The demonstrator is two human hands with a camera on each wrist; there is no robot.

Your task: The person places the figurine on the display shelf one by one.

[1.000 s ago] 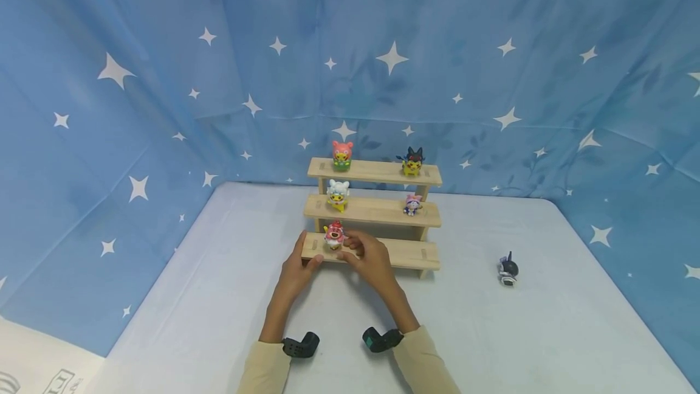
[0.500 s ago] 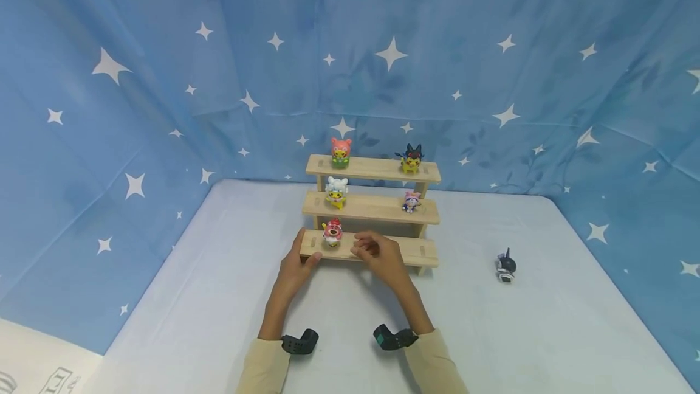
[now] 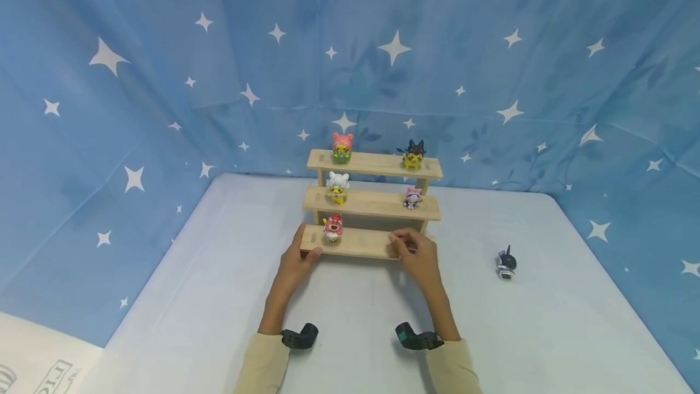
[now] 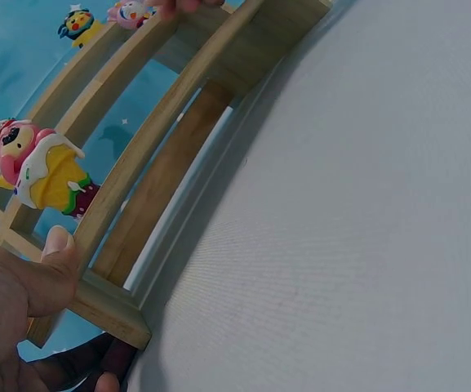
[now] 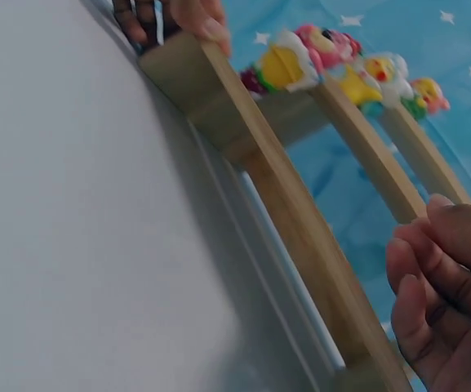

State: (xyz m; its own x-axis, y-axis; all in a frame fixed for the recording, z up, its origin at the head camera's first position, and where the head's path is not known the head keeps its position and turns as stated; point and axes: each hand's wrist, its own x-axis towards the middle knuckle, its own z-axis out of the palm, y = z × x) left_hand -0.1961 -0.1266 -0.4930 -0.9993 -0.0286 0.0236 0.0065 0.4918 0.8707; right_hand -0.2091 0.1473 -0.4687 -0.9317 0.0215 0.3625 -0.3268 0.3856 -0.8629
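My left hand (image 3: 294, 268) grips the left end of a three-tier wooden display shelf (image 3: 361, 243), its thumb over the front edge of the lowest tier. The left wrist view shows that thumb pressing the wood. Just right of it on this tier stands a pink bear figurine (image 3: 333, 228) with a yellow lower part. Over the right part of the lowest tier is my right hand (image 3: 420, 258), fingers loosely curled, with nothing seen between them. In the right wrist view, the fingers (image 5: 415, 314) and thumb are bent near the tier's edge; contact with the wood cannot be told.
A white-hooded figurine (image 3: 338, 188) and a pink-capped figurine (image 3: 412, 198) stand on the middle tier. On top are a pink-hooded figurine (image 3: 342, 148) and a dark-eared yellow figurine (image 3: 413, 154). A black-and-white figurine (image 3: 507, 262) lies on the white table (image 3: 547, 321) to the right.
My right hand has left the pink bear figurine and moved right along the lowest tier. The figurine stays standing near the left end. My left hand keeps its grip on the shelf.
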